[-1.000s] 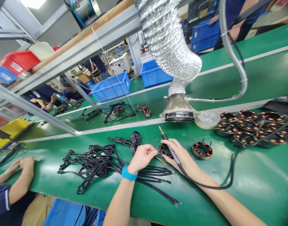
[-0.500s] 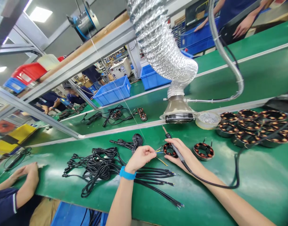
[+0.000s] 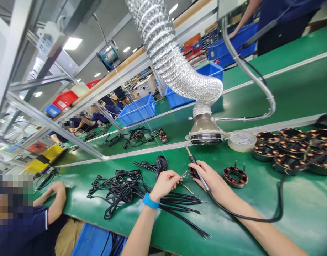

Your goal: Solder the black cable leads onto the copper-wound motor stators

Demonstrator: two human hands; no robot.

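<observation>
My left hand (image 3: 167,182) is closed in a pinch at the end of a black cable, whose thin coloured wires (image 3: 185,176) stick out to the right of my fingertips. A soldering iron (image 3: 192,160) rests in my right hand (image 3: 211,177), its tip pointing up and away. Behind my right fingers is a wound motor stator (image 3: 194,173), mostly hidden; whether they also grip it is unclear. Another stator (image 3: 235,176) with two upright leads lies right of that hand. Left of and below my left hand spreads a bundle of black cables (image 3: 123,190) with stripped ends.
A fume hood (image 3: 206,129) hangs from a silver duct (image 3: 176,60) just beyond my hands. Beside it sit a round tub (image 3: 242,141) and several stators (image 3: 290,147). The iron's cord (image 3: 248,217) loops over my right forearm. A co-worker's arm (image 3: 56,195) rests at left.
The whole view has shifted, so the bench appears lower and farther right. My right fingers now cover more of the stator. My left hand keeps its pinch by the wires.
</observation>
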